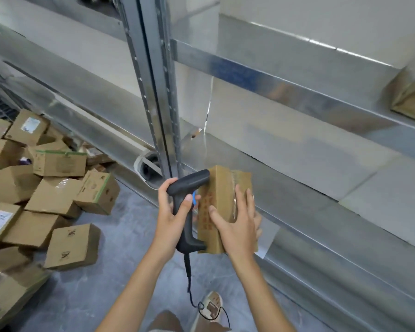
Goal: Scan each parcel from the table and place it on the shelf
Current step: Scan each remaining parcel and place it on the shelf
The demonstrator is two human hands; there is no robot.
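Head view: we have the parcel (222, 207), a small brown cardboard box with red print on one face and clear tape along its top, held up in front of the metal shelf (297, 178), close to the lower ledge but not yet on it. Our right hand (237, 221) grasps it, fingers spread over the taped top and thumb on the printed side. Our left hand (171, 214) is clenched round the grip of the black corded scanner (188, 207), whose nose touches or nearly touches the box's left face (blue trigger just visible; we cannot tell whether it is pressed).

Judged step: scan of this parcel, or just past it. No beam or label is visible, so scan status is unconfirmed.

Next move calls for drawing the scanner clear, then carrying the box rightward and forward onto the shelf surface, set flat.

More parcels (58, 195) lie heaped at left, near the shelf upright (153, 92).
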